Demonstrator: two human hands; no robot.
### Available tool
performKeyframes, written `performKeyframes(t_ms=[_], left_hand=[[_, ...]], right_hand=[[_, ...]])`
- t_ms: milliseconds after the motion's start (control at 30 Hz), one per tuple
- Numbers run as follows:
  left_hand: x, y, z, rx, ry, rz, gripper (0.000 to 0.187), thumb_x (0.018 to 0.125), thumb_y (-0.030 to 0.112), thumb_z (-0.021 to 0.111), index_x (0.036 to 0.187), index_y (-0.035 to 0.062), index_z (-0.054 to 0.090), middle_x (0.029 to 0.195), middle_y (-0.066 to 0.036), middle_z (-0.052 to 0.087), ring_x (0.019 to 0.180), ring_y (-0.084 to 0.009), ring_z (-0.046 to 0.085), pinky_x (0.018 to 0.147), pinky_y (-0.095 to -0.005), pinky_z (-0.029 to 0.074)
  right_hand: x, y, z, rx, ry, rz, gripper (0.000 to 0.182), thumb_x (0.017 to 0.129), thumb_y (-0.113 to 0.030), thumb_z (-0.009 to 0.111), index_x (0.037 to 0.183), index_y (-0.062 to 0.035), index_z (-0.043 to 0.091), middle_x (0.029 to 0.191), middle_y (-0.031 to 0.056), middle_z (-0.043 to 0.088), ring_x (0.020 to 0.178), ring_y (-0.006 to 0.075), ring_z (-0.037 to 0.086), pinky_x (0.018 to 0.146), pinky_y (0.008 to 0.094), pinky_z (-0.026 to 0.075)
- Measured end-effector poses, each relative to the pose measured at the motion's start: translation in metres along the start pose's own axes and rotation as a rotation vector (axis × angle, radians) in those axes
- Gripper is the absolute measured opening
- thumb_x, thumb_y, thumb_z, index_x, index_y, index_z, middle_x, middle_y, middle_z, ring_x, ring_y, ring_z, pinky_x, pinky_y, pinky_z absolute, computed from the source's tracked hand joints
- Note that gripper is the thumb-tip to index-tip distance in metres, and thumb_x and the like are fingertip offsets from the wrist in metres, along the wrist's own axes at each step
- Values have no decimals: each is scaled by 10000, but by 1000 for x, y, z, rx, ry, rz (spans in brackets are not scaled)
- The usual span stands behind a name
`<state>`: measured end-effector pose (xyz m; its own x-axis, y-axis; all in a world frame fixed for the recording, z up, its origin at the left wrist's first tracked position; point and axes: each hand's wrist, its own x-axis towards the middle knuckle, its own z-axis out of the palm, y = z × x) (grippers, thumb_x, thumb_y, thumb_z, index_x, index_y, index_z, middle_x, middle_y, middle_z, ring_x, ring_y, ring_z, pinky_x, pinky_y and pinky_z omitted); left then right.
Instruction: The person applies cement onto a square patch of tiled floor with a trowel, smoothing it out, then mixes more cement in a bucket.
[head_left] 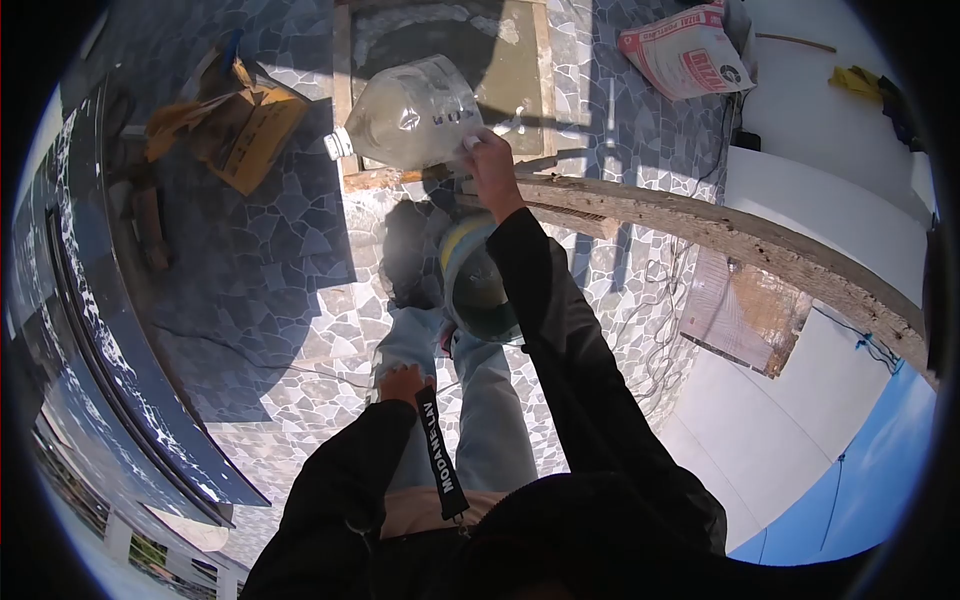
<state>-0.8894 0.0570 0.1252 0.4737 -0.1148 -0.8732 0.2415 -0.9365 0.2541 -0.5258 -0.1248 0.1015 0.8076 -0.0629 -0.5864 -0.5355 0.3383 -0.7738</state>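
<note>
A large clear plastic bottle with a white cap [415, 115] is tilted sideways, its cap toward the left. My right hand [490, 170] grips the bottle's lower right end, with the fingers closed. Below that hand a round bucket [482, 285] with a yellow band stands near my legs, partly hidden by my right sleeve. My left hand [402, 384] rests low by my left thigh, beside a black strap with white letters [436, 450]; its fingers look bent, and what they hold, if anything, is hidden.
A wooden-framed mixing tray [545, 60] with wet grey material lies ahead. A long wooden beam [700, 225] runs to the right. Near it are a cement bag [690, 55] and a worn board [745, 310]. A torn yellow-brown bag [250, 130] lies left; cables cross the floor.
</note>
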Motion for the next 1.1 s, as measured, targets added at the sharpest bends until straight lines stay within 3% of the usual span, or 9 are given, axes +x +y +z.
performKeyframes(t_ms=[67, 167, 233, 367, 567, 667, 833, 1000, 1100], left_hand=[[0, 0, 4, 21, 14, 7, 460, 785, 441, 506, 1045, 72, 591, 1061, -176, 593, 1055, -383, 530, 889, -507, 423], [0, 3, 9, 36, 55, 20, 446, 780, 444, 520, 1017, 74, 598, 1022, -175, 604, 1031, -385, 543, 871, -502, 434], [-3, 2, 15, 34, 58, 18, 436, 781, 442, 526, 1003, 74, 601, 1004, -173, 608, 1017, -389, 549, 859, -502, 441], [-4, 7, 14, 33, -62, 25, 452, 850, 460, 480, 1060, 65, 545, 1109, -167, 553, 1091, -365, 490, 860, -526, 415], [-2, 25, 40, 43, 123, -8, 357, 828, 328, 494, 1073, 76, 552, 1034, -162, 595, 1019, -358, 545, 848, -508, 424], [-5, 40, 66, -11, 282, 161, 384, 848, 316, 490, 1120, 60, 579, 988, -144, 621, 918, -317, 596, 773, -465, 471], [1, 67, 134, -774, 444, 137, 244, 803, 154, 544, 1035, 84, 571, 947, -143, 617, 851, -318, 603, 719, -416, 482], [44, 126, 151, -434, 718, 280, 290, 855, 187, 491, 1087, 45, 589, 771, -113, 611, 689, -195, 584, 657, -324, 459], [65, 157, 158, -710, 581, 186, 290, 858, 179, 476, 1094, 52, 585, 815, -133, 620, 718, -232, 599, 684, -338, 464]], right_hand=[[-5, 4, -1, -48, -45, -92, 113, 862, -117, 560, 911, -31, 613, 816, 10, 580, 788, 129, 571, 676, 284, 462], [-26, 4, -6, -609, -90, -323, 79, 823, -77, 578, 859, -24, 624, 745, 48, 591, 771, 187, 589, 664, 327, 463], [-62, 1, -8, -1051, -89, -748, 68, 766, -69, 606, 812, -24, 629, 720, 98, 599, 754, 269, 580, 646, 372, 458], [-157, -13, -33, -1253, -256, -809, 88, 675, -46, 617, 761, -59, 633, 750, 71, 603, 768, 282, 552, 757, 379, 431], [-248, 15, -102, -1300, -166, -636, 102, 660, -50, 619, 754, -83, 640, 756, 70, 593, 818, 263, 549, 835, 412, 397], [-257, 21, -137, -1373, -147, -547, 98, 662, -62, 621, 755, -81, 641, 739, 79, 594, 819, 263, 555, 828, 424, 394], [-237, 49, -195, -1474, -227, -514, 95, 674, -62, 601, 760, -63, 642, 717, 98, 595, 819, 288, 566, 771, 441, 419], [-234, 74, -231, -1094, -156, -577, 127, 656, -73, 544, 740, -52, 638, 766, 123, 597, 766, 324, 578, 724, 434, 453], [-243, 72, -226, -1182, -214, -429, 169, 670, -45, 547, 817, -20, 626, 838, 151, 595, 816, 330, 574, 750, 438, 454]])
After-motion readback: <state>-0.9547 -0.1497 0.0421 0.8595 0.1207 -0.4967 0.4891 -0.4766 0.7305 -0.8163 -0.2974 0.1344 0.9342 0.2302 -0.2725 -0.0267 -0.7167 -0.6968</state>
